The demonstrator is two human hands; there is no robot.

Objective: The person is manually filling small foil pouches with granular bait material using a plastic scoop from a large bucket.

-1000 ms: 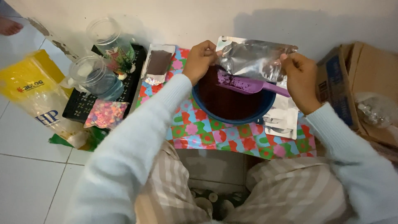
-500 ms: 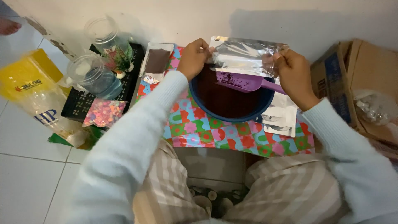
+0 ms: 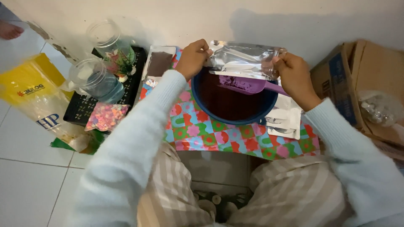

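A shiny silver foil pouch (image 3: 246, 61) is held level above a dark blue bowl (image 3: 202, 101). My left hand (image 3: 192, 58) pinches its left edge, and my right hand (image 3: 294, 77) grips its right edge. Dark brown powder fills the bowl, and a purple scoop (image 3: 246, 84) lies across it just under the pouch. The bowl stands on a colourful patterned cloth (image 3: 219, 136) over a low table.
Two clear jars (image 3: 94, 80) stand on a black tray (image 3: 84, 111) at left, beside a yellow plastic bag (image 3: 29, 90). More silver pouches (image 3: 284, 120) lie right of the bowl. A cardboard box (image 3: 357, 80) sits at far right. A small dish of brown powder (image 3: 158, 63) lies behind the cloth.
Both hands have tilted the pouch from slanted to level and lowered it a little closer over the bowl. The view has shifted slightly.
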